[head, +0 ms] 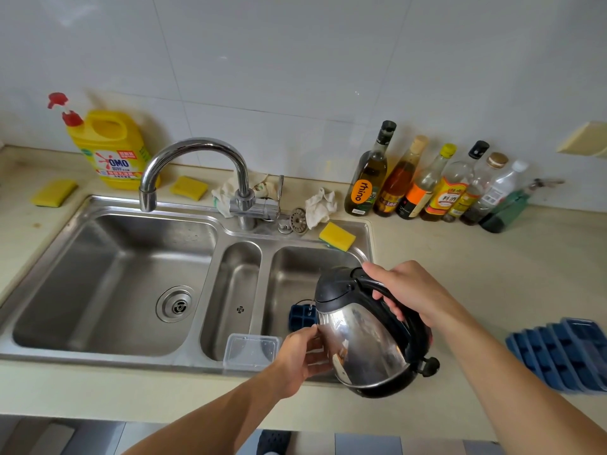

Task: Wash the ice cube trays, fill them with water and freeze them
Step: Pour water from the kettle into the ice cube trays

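Observation:
A steel electric kettle (361, 343) with a black lid and handle is tilted over the right sink basin (289, 274), and my right hand (410, 290) grips its handle. Its spout points down at a blue ice cube tray (300, 318) in that basin, and a thin stream of water falls onto the tray. My left hand (300, 356) holds the tray's near edge, thumb on top and fingers curled beside the kettle body. The kettle hides most of the tray. Several more blue ice cube trays (565, 353) lie overlapping on the counter at the right.
A clear plastic box (251, 351) sits on the sink's front rim. The faucet (197, 165) arches over the large left basin (108, 284). A yellow detergent jug (111, 149), sponges (336, 236), rags and a row of bottles (427, 185) line the back wall.

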